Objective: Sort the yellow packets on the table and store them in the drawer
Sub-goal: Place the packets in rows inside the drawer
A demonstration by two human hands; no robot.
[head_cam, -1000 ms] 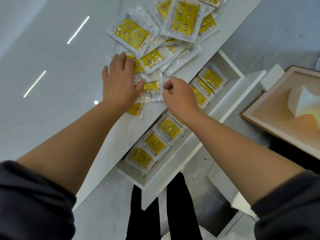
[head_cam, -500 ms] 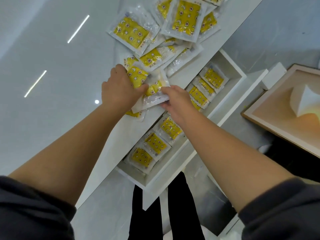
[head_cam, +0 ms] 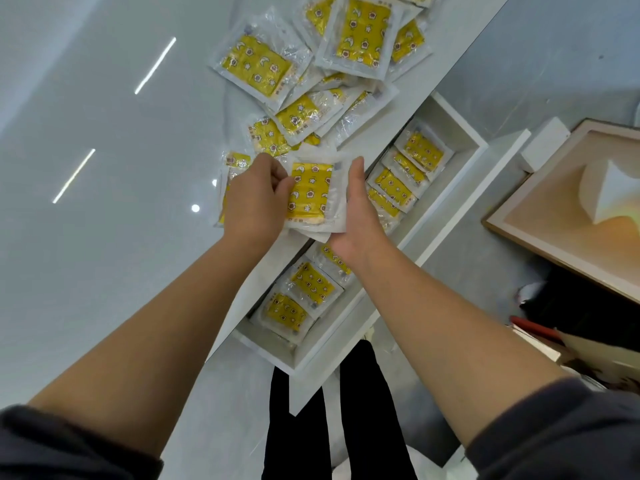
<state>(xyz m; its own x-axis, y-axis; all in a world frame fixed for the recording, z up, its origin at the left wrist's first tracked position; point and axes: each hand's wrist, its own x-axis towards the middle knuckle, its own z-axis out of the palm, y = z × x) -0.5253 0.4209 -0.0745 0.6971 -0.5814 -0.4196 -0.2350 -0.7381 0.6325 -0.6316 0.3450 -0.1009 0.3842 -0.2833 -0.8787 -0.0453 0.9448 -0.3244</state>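
Dark charcoal sleeves (head_cam: 69,445) are pushed up past both elbows, soft and slightly bunched at the cuffs, forearms bare, no watch or rings on show. Down below, black trousers (head_cam: 346,410), plain and unmarked.

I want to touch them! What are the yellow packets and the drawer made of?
The yellow packets look like thin clear plastic wrap around a yellow printed pad: the edges crinkle and glint. The pad inside may be paper or cloth; I cannot tell. The drawer looks like smooth white painted board, matte, with thick flat walls.
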